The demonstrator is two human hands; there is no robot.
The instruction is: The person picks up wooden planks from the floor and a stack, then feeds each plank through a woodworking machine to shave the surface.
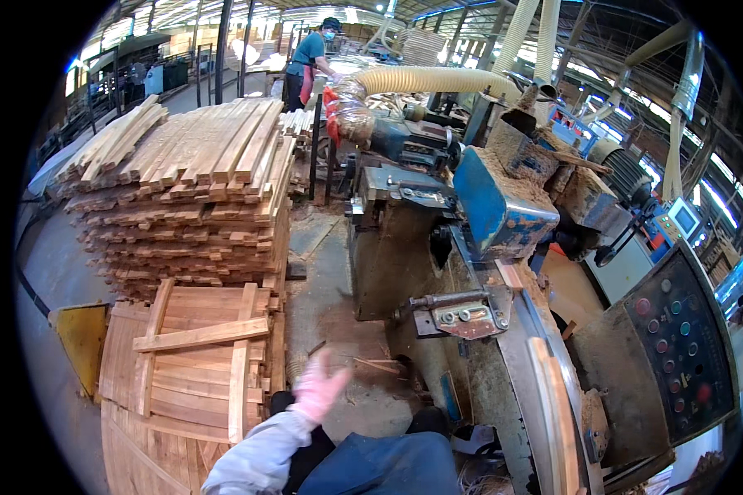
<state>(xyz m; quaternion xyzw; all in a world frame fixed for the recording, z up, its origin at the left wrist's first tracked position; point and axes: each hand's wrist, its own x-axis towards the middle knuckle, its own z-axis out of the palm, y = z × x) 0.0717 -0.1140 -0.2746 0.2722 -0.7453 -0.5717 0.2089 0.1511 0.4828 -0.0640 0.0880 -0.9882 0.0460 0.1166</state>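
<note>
My left hand (318,389), slightly blurred, is held out over the floor with its thumb apart from the fingers and nothing in it. A light grey sleeve covers that forearm. My right hand is out of view. To the left of my hand stand wooden slats (198,355), with three loose battens, one of them a crosswise batten (202,334), lying on top. Along the machine bed (504,363) on my right lie long, narrow wood strips (557,412). They run toward a blue, dust-covered machine hood (504,202).
A tall stack of wood strips (190,165) rises behind the slats. On the right leans a control panel (677,346) with several buttons. A ribbed hose (437,80) arches over the machine. Farther back stands another person (309,62). Scraps lie on the floor (314,239).
</note>
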